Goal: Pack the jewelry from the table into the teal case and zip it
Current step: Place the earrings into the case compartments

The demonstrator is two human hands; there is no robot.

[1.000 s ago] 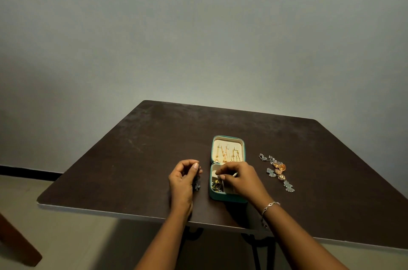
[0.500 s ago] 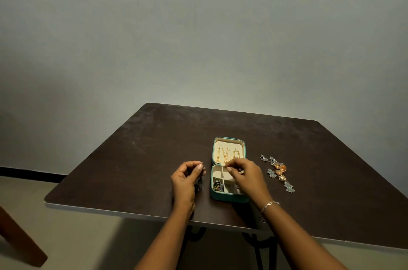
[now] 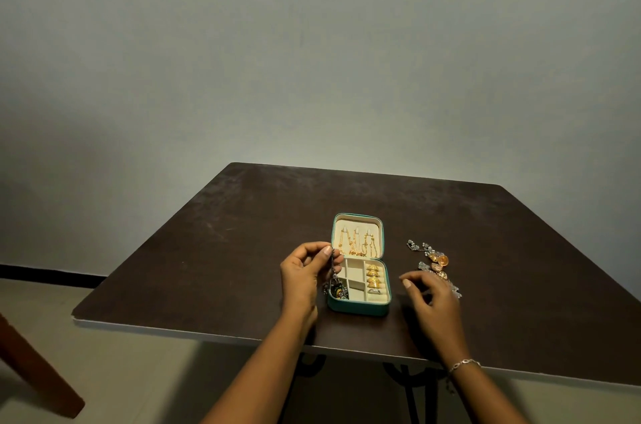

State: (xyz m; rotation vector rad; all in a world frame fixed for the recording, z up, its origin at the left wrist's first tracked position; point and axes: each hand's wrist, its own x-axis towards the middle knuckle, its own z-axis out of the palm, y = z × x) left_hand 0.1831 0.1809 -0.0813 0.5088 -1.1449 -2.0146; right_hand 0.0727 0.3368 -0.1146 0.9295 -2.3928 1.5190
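**Case open on bench, dark chain held at its left side**

One teal case (image 3: 360, 308) lies open on the bench (image 3: 208, 267); two hands are at it. Its lid (image 3: 357, 217) holds three gold chains (image 3: 357, 243); the base's right column holds four rings (image 3: 374, 276), three gold and one that looks silver. The left hand (image 3: 301, 276) pinches one dark chain (image 3: 333, 271) between thumb and fingers (image 3: 326, 250); it hangs down the case's left side, its lower end at the near-left compartment. The right hand (image 3: 435, 302) hovers just right of the case, fingers loose and parted, holding nothing; one bracelet (image 3: 464, 363) circles its wrist. One pile (image 3: 437, 260) of silver and orange-gold pieces lies just beyond that hand; I cannot count them. The case sits near the bench's front edge; wide surface stretches to its left and past the lid. Its long axis runs away from the person, lid at the far end, hinge crosswise.
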